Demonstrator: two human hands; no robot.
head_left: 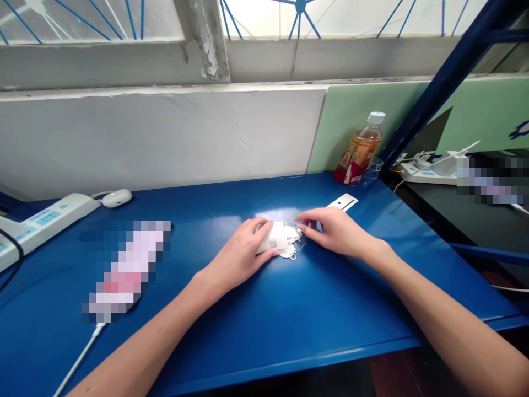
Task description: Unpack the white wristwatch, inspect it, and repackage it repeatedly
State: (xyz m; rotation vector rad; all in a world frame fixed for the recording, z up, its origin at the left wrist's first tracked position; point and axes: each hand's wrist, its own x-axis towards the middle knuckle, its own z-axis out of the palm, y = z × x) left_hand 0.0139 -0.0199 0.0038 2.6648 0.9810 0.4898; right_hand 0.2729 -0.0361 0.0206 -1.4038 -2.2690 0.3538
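Note:
A small white packet (278, 236) with a printed square code lies at the middle of the blue table. My left hand (247, 246) grips its left side between thumb and fingers. Clear plastic and a small beaded chain (293, 256) show at the packet's right end, beside a round white piece. My right hand (330, 229) has its thumb and fingertips closed at the clear plastic; how much of it they pinch is too small to tell. Behind my right hand lies a flat white card (345, 202) with a dark stripe, partly hidden by the hand.
The blue table (289, 331) meets a wall behind. A drink bottle (359, 149) stands at the back right by a blue post. To the left are a blurred phone (132, 264) on a cable, a power strip (53, 218) and a white mouse-like object (117, 198).

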